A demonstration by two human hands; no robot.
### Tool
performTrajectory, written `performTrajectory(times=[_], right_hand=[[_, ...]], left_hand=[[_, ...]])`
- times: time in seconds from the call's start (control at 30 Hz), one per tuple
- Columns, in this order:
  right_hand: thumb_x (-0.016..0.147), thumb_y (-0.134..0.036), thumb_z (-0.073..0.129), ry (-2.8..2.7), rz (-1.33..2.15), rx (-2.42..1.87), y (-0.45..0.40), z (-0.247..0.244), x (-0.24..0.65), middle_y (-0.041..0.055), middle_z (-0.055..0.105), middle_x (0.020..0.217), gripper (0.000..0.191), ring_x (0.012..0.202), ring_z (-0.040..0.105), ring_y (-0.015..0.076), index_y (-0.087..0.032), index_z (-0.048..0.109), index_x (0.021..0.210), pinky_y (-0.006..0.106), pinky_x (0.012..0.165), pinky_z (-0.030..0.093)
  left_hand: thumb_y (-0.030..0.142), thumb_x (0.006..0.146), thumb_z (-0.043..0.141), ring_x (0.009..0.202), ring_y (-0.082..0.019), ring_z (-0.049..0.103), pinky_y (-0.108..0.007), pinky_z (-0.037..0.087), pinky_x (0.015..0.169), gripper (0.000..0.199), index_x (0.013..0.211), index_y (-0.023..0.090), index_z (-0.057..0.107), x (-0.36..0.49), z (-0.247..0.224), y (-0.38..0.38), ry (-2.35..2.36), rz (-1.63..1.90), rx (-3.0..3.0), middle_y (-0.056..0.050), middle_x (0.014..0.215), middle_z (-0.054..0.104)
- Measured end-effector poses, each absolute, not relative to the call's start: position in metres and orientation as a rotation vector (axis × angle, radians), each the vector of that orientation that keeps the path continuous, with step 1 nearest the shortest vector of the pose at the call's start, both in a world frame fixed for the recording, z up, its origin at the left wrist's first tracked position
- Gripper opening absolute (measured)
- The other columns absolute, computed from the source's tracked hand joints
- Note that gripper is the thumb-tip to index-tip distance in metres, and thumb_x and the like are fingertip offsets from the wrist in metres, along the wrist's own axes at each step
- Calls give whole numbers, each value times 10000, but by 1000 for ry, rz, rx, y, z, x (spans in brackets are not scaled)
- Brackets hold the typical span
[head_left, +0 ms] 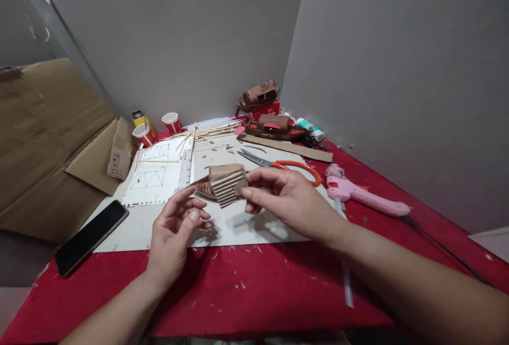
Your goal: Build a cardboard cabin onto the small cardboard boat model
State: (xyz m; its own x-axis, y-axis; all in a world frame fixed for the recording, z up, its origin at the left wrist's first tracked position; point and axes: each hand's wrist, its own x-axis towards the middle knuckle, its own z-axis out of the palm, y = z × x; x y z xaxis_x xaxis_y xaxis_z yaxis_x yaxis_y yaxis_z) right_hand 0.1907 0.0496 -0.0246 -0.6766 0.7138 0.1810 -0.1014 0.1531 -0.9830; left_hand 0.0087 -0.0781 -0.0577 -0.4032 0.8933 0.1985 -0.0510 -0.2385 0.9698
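Observation:
Between thumb and fingers, my right hand [278,194] pinches a small piece of corrugated cardboard [228,188], its ridges facing me. My left hand [178,223] is just to the left of it, fingers loosely curled and apart, with nothing in them. Behind the cardboard piece sits a small brown model boat [204,187], partly hidden by it. Orange-handled scissors [278,164] lie with blades apart beyond my right hand. A pink hot glue gun [366,199] with a clear glue stick rests to the right.
A black phone [91,237] lies at left, near a large cardboard sheet [47,159]. Paper cups [170,122], a yellow bottle [138,118], thin wooden sticks [214,132] and finished-looking model boats [274,126] stand at the back. A cardboard strip [286,147] and drawn paper [153,175] lie on the white board [262,231].

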Motion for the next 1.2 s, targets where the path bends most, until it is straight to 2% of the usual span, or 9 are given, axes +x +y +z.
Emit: performTrajectory(times=[0.17, 0.3, 0.4, 0.47, 0.57, 0.67, 0.93, 1.07, 1.2], right_hand=[[771, -307, 678, -1717, 1703, -665, 50, -23, 189, -78, 571, 623, 258, 459, 564, 90, -214, 548, 973, 202, 430, 446], [825, -231, 596, -1915, 1709, -700, 42, -27, 187, -90, 528, 605, 204, 411, 481, 77, -220, 529, 1018, 188, 376, 359], [843, -167, 557, -2179, 1525, -681, 39, -35, 190, -43, 615, 655, 189, 478, 538, 101, -204, 568, 1028, 211, 449, 426], [847, -162, 563, -2374, 1218, -649, 40, -40, 193, 38, 710, 826, 202, 630, 635, 147, -187, 617, 1040, 260, 583, 497], [906, -209, 542, -2428, 809, -509, 40, -40, 194, 87, 725, 929, 150, 789, 670, 188, -177, 660, 994, 297, 707, 503], [955, -250, 518, -2427, 744, -356, 39, -37, 186, 45, 694, 775, 164, 682, 635, 153, -175, 653, 903, 257, 630, 469], [967, -224, 483, -2615, 299, -267, 40, -32, 169, 43, 636, 663, 244, 548, 540, 154, -151, 629, 785, 286, 518, 357], [934, -210, 531, -2720, 218, -306, 36, -29, 174, 37, 630, 660, 171, 526, 530, 162, -162, 618, 795, 303, 491, 317], [941, -177, 499, -2778, 376, -415, 27, -32, 184, 47, 659, 738, 149, 571, 583, 162, -152, 614, 850, 299, 522, 357]], left_hand=[[294, 827, 745, 678, -102, 638, -218, 557, 650, 165, 943, 186, 701, 3, -59, -75, 1328, 1687, 887, -2, 777, 666], [296, 797, 774, 600, -83, 603, -192, 528, 612, 156, 794, 176, 675, 0, -56, -74, 1371, 1736, 813, 27, 654, 636], [304, 795, 774, 565, -81, 584, -184, 507, 577, 177, 752, 164, 675, -1, -54, -72, 1348, 1697, 794, 25, 621, 620], [321, 798, 769, 559, -80, 579, -185, 501, 572, 190, 747, 153, 696, -2, -55, -70, 1315, 1645, 798, 8, 643, 639], [346, 806, 759, 564, -88, 582, -210, 512, 578, 192, 823, 155, 755, -2, -59, -68, 1281, 1590, 795, -21, 707, 681], [339, 834, 732, 597, -107, 601, -243, 528, 608, 194, 930, 179, 785, -1, -65, -70, 1233, 1513, 825, -35, 739, 692], [273, 955, 571, 681, -128, 635, -284, 537, 671, 256, 1143, 287, 744, 1, -68, -78, 1090, 1389, 1070, -31, 794, 665], [212, 968, 532, 677, -133, 639, -287, 534, 666, 324, 1223, 317, 701, 5, -64, -79, 1123, 1370, 1250, -30, 778, 648], [187, 973, 502, 680, -131, 626, -291, 536, 657, 389, 1301, 346, 639, 12, -64, -82, 1134, 1336, 1405, -42, 839, 643]])
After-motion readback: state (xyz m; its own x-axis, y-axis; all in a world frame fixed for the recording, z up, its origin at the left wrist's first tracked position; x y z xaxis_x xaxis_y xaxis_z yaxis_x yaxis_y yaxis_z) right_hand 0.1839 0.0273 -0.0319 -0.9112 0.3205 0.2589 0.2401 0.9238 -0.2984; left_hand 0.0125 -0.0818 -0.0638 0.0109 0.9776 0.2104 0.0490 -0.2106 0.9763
